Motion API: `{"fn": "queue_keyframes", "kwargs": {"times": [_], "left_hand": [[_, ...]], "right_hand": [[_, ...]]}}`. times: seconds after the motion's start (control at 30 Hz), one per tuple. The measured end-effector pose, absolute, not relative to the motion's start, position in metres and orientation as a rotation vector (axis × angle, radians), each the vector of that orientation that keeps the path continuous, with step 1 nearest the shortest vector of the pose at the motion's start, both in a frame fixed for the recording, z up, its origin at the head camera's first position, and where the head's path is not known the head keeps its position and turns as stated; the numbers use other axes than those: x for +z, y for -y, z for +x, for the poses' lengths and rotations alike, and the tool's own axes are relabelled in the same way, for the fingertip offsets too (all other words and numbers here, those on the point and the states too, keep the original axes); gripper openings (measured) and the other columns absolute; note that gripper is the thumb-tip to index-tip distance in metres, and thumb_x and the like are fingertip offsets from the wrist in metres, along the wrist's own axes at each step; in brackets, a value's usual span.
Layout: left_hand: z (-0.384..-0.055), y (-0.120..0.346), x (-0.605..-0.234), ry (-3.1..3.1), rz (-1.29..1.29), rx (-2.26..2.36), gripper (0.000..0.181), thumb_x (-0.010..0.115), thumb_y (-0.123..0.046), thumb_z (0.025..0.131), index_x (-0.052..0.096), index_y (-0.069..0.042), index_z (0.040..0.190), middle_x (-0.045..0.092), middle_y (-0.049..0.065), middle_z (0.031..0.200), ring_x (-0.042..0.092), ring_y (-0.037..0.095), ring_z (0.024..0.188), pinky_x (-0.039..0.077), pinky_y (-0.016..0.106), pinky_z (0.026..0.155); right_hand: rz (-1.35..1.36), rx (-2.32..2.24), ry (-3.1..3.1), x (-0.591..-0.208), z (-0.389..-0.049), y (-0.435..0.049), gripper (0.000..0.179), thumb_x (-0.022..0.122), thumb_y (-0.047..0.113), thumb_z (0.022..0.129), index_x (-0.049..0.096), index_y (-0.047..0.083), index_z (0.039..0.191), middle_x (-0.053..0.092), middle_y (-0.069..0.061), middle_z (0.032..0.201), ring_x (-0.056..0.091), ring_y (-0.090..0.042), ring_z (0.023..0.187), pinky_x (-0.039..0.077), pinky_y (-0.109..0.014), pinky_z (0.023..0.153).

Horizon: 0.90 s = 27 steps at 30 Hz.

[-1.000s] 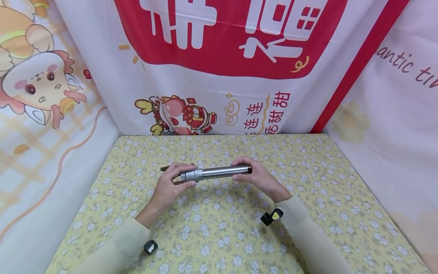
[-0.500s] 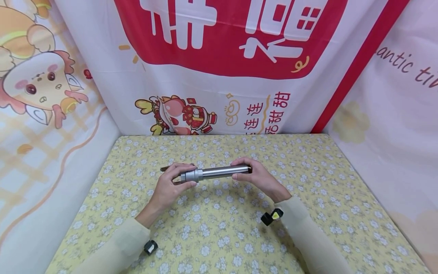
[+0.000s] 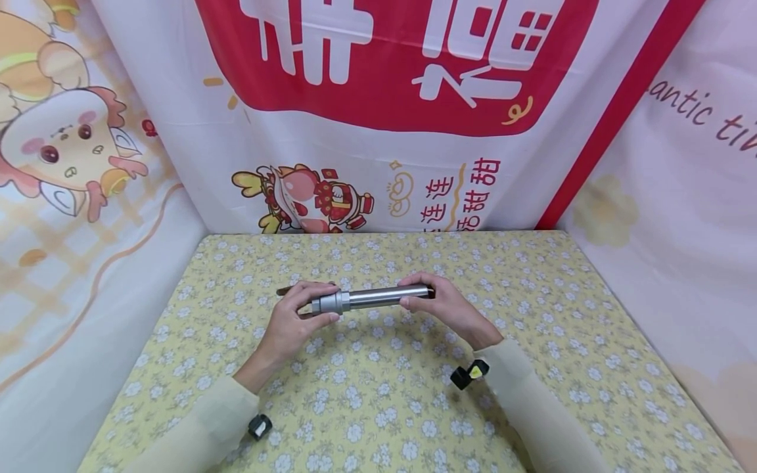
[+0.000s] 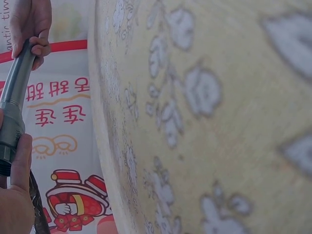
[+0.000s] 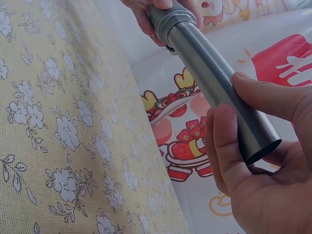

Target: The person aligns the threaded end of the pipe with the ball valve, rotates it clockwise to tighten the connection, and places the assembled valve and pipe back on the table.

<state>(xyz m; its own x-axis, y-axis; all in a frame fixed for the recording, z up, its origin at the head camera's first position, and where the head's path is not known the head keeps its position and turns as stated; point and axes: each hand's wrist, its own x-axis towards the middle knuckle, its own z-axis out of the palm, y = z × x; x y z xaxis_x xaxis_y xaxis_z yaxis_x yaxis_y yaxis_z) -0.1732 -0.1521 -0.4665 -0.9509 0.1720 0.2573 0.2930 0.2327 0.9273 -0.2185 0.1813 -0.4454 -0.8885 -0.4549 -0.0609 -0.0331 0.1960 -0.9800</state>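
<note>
A shiny metal tube [image 3: 384,297] with a grey threaded-looking fitting [image 3: 331,302] at its left end is held level between both hands. My left hand [image 3: 288,323] grips the fitting, thumb on the near side and fingers over the far side. At the other end, my right hand [image 3: 454,311] grips the tube; its open, hollow end [image 5: 263,150] shows in the right wrist view. A dark brown strip [image 3: 285,290] pokes out behind the left fingers, and in the left wrist view a dark glossy strip [image 4: 37,207] hangs below that hand.
A table with a yellow floral cloth [image 3: 378,394] lies beneath the hands. Printed fabric hangs behind [image 3: 367,148] and along the left [image 3: 142,276] and right [image 3: 668,263] sides. Black camera mounts [image 3: 260,427] sit on the sleeves.
</note>
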Motion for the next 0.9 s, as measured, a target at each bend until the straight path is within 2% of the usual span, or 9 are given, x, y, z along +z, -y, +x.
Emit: {"fn": "queue_keyframes", "kwargs": {"times": [0.43,0.63,0.73,0.9], "left_hand": [[-0.1739,0.1516,-0.4687,2.395,-0.448,-1.824,0.045,0.088,-0.014,0.093,0.076,-0.02,0.136,0.061,0.006,0.141,0.061,0.03,0.124,0.064,0.024,0.097],[-0.1741,0.1522,-0.4695,2.391,-0.462,-1.818,0.045,0.088,-0.014,0.093,0.076,-0.02,0.136,0.061,0.006,0.141,0.061,0.029,0.124,0.064,0.025,0.097],[-0.1738,0.1526,-0.4695,2.389,-0.465,-1.819,0.045,0.088,-0.013,0.093,0.076,-0.019,0.136,0.061,0.006,0.141,0.061,0.029,0.124,0.065,0.025,0.096],[-0.1732,0.1531,-0.4691,2.382,-0.464,-1.827,0.045,0.088,-0.012,0.093,0.076,-0.019,0.136,0.061,0.006,0.141,0.061,0.029,0.123,0.065,0.026,0.097]], "right_hand": [[-0.446,-1.739,-2.153,-0.4477,-0.2207,-0.1829,0.037,0.079,0.03,0.104,0.072,0.014,0.136,0.068,-0.011,0.129,0.065,-0.024,0.1,0.054,-0.059,0.102],[-0.439,-1.759,-2.134,-0.4459,-0.2196,-0.182,0.039,0.079,0.026,0.104,0.069,0.011,0.139,0.065,-0.012,0.136,0.066,-0.026,0.104,0.054,-0.06,0.105],[-0.46,-1.761,-2.125,-0.4452,-0.2194,-0.1816,0.039,0.079,0.017,0.103,0.067,0.009,0.139,0.064,-0.016,0.137,0.067,-0.027,0.109,0.058,-0.053,0.103],[-0.521,-1.767,-2.1,-0.4467,-0.2206,-0.181,0.041,0.078,0.002,0.101,0.064,0.006,0.139,0.066,-0.022,0.133,0.068,-0.034,0.114,0.063,-0.035,0.093]]}}
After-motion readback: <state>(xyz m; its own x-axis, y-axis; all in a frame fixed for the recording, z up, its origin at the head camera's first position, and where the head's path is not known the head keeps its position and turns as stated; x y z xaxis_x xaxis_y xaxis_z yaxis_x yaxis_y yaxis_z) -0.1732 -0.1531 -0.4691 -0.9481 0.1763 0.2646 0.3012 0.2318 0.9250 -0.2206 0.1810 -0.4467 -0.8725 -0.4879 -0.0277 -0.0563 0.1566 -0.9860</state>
